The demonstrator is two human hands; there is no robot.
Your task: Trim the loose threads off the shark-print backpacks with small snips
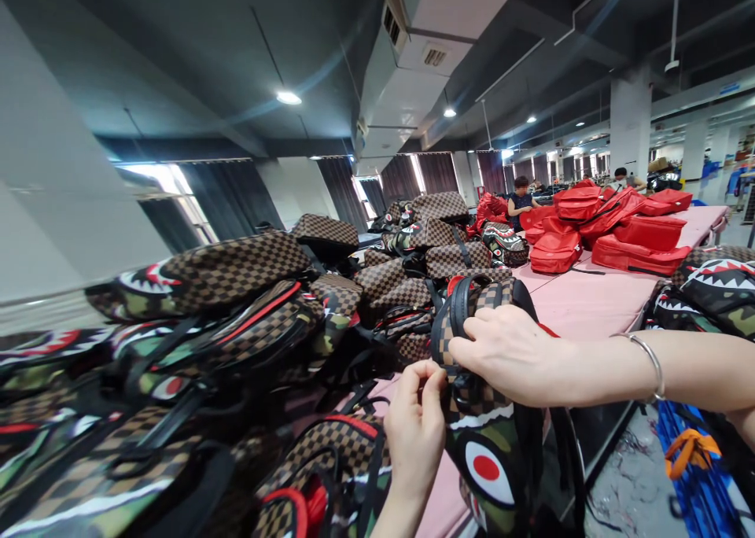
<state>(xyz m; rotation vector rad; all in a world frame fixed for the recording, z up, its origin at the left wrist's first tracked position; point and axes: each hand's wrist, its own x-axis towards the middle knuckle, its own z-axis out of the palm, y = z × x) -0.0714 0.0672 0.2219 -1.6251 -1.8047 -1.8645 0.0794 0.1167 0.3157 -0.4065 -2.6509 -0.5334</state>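
A brown-checked backpack (492, 444) with a camouflage lower part and a red-and-white eye stands upright in front of me. My right hand (513, 353), with a silver bangle on its wrist, is closed on the upper part of this backpack, below its black top handle (458, 306). My left hand (418, 420) is beside the bag's left edge, its thumb and index finger pinched together. Whatever lies between those fingertips is too small to make out. Right of my left forearm, pink table surface shows.
Similar checked backpacks (236, 270) are heaped on the left and ahead. Red backpacks (637, 239) lie on the pink table (566, 302), with a person (520, 200) behind. More camouflage bags (720, 286) are at right, above a blue bundle (696, 467) tied with orange.
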